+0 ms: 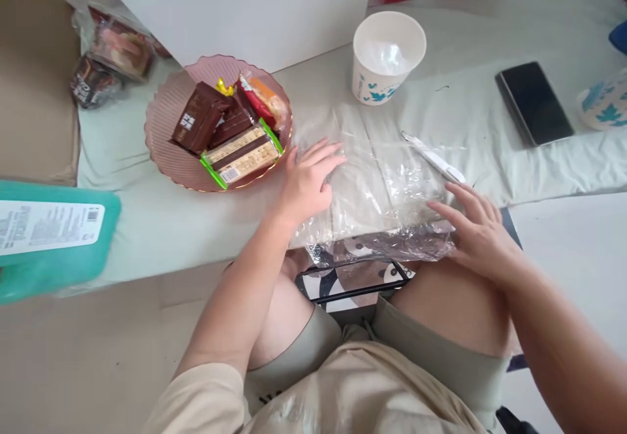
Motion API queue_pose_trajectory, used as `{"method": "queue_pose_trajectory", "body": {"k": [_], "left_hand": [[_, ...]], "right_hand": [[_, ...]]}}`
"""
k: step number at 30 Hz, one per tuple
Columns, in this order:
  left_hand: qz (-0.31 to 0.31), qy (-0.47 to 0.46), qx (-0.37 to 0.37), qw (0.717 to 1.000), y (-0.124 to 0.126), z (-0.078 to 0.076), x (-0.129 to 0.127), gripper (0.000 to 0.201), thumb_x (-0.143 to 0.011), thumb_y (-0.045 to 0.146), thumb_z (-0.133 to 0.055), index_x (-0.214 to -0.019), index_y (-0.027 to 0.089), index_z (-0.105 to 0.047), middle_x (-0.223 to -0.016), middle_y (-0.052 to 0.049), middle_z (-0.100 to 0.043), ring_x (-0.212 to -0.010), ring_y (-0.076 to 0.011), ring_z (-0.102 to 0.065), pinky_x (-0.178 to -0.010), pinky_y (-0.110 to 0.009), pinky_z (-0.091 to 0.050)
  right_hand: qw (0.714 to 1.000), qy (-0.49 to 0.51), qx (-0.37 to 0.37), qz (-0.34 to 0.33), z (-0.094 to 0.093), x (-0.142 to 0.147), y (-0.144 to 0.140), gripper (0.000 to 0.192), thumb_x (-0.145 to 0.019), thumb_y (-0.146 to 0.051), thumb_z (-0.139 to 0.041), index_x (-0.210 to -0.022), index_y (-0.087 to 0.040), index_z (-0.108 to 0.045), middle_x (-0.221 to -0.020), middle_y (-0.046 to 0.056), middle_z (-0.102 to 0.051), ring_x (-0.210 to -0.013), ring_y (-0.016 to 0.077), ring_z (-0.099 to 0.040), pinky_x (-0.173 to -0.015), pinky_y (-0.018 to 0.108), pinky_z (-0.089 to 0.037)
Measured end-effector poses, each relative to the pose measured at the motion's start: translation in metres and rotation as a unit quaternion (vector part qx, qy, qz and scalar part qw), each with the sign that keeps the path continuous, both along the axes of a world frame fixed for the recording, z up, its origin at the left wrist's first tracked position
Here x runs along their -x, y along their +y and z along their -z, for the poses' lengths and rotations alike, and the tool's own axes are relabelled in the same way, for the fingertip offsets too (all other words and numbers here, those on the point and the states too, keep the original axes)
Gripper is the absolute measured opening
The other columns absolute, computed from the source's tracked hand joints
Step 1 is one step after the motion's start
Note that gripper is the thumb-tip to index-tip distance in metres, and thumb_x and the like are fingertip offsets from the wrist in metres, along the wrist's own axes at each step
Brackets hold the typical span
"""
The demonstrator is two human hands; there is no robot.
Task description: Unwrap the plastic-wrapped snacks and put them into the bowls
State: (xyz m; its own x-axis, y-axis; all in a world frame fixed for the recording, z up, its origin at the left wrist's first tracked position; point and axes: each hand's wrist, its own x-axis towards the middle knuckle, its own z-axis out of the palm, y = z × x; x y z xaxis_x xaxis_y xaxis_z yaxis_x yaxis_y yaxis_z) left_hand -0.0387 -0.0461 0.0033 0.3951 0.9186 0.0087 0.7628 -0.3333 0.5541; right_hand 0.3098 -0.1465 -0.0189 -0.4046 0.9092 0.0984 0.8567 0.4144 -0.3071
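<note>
A clear plastic sheet or bag (365,189) lies crinkled on the table, its near edge hanging over the front. My left hand (309,179) rests on its left side with fingers spread, close to the plate. At the right end my right hand (477,231) touches the plastic, fingers apart. Just beyond that hand lies a slim white utility knife (434,157). The pink ribbed plate (164,110) holds several wrapped snacks, among them a cracker bar pack (242,153) with green ends and brown packets (198,120).
Behind the plastic stands a white paper cup (372,84) with blue leaves. A black phone (536,104) and another leaf-print cup (607,104) are at the right. To the left are a teal jug (110,225) and bagged snacks (120,48). A large white box (269,9) stands at the back.
</note>
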Motion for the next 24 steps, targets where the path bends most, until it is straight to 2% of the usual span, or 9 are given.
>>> {"method": "queue_pose_trajectory", "body": {"k": [4,7,9,12,14,16,18,20,24], "left_hand": [[-0.017,-0.014,-0.008,1.0,0.0,0.002,0.0,0.06,-0.072,-0.001,-0.052,-0.121,0.026,-0.073,-0.153,-0.004,-0.064,-0.153,-0.0291,-0.048,-0.131,-0.065,-0.024],[-0.017,-0.04,-0.024,0.999,0.0,0.003,0.004,0.049,-0.072,0.005,-0.053,-0.111,0.025,-0.075,-0.141,-0.004,-0.073,-0.146,-0.0302,-0.056,-0.129,-0.063,-0.03],[0.004,-0.087,-0.035,0.996,0.0,0.002,0.007,0.043,-0.072,0.01,-0.053,-0.107,0.022,-0.075,-0.135,-0.006,-0.076,-0.138,-0.0294,-0.064,-0.124,-0.056,-0.041],[0.045,-0.157,-0.047,0.985,-0.002,0.0,0.011,0.038,-0.079,0.02,-0.051,-0.109,0.02,-0.075,-0.131,-0.008,-0.077,-0.126,-0.0262,-0.07,-0.117,-0.048,-0.049],[0.078,-0.152,-0.057,0.984,-0.008,-0.003,0.011,0.039,-0.086,0.034,-0.052,-0.116,0.02,-0.074,-0.136,-0.01,-0.075,-0.132,-0.029,-0.066,-0.12,-0.051,-0.045],[0.119,-0.089,-0.063,0.987,-0.016,-0.006,0.009,0.056,-0.084,0.055,-0.062,-0.128,0.021,-0.071,-0.147,-0.012,-0.068,-0.147,-0.0378,-0.053,-0.127,-0.061,-0.032],[0.154,0.005,-0.051,0.987,-0.026,-0.009,0.006,0.081,-0.072,0.064,-0.078,-0.141,0.023,-0.065,-0.158,-0.014,-0.058,-0.157,-0.0466,-0.035,-0.131,-0.071,-0.014],[0.159,0.082,-0.034,0.983,-0.034,-0.01,0.003,0.091,-0.068,0.056,-0.087,-0.15,0.027,-0.058,-0.165,-0.012,-0.049,-0.161,-0.049,-0.026,-0.13,-0.075,-0.005],[0.157,0.113,-0.04,0.98,-0.037,-0.006,-0.001,0.066,-0.081,0.039,-0.082,-0.144,0.03,-0.064,-0.165,-0.011,-0.05,-0.16,-0.0456,-0.032,-0.129,-0.077,-0.012]], "right_hand": [[0.998,0.068,-0.014,-0.01,-0.011,0.02,0.012,0.011,-0.091,-0.033,-0.068,-0.098,-0.034,-0.076,-0.144,0.006,-0.066,-0.148,0.042,-0.05,-0.114,0.071,-0.043],[0.976,0.215,0.02,0.002,-0.027,0.033,0.029,0.012,-0.091,-0.039,-0.068,-0.082,-0.03,-0.07,-0.114,0.005,-0.078,-0.134,0.0369,-0.064,-0.113,0.065,-0.047],[0.942,0.326,0.054,0.05,-0.033,0.042,0.045,0.014,-0.092,-0.039,-0.067,-0.083,-0.029,-0.067,-0.095,0.004,-0.079,-0.111,0.0328,-0.075,-0.104,0.06,-0.054],[0.871,0.453,0.049,0.186,-0.031,0.062,0.076,0.015,-0.086,-0.034,-0.07,-0.079,-0.026,-0.059,-0.077,0.001,-0.074,-0.08,0.0258,-0.074,-0.084,0.049,-0.059],[0.812,0.522,0.044,0.257,-0.023,0.075,0.095,0.018,-0.082,-0.032,-0.068,-0.077,-0.027,-0.052,-0.074,0.0,-0.072,-0.07,0.0214,-0.07,-0.075,0.043,-0.059],[0.783,0.55,0.037,0.287,-0.015,0.084,0.11,0.015,-0.083,-0.029,-0.06,-0.077,-0.027,-0.046,-0.078,0.001,-0.072,-0.07,0.0193,-0.069,-0.074,0.04,-0.059],[0.779,0.551,0.024,0.298,-0.008,0.088,0.116,0.011,-0.083,-0.026,-0.053,-0.079,-0.028,-0.043,-0.084,0.002,-0.074,-0.076,0.0197,-0.072,-0.075,0.04,-0.059],[0.783,0.544,0.024,0.301,-0.005,0.09,0.118,0.009,-0.083,-0.025,-0.051,-0.08,-0.028,-0.042,-0.089,0.002,-0.074,-0.082,0.0216,-0.075,-0.077,0.041,-0.06],[0.804,0.519,0.021,0.289,-0.014,0.09,0.114,0.011,-0.087,-0.032,-0.05,-0.083,-0.028,-0.04,-0.1,0.008,-0.075,-0.089,0.0256,-0.077,-0.082,0.046,-0.06]]}}
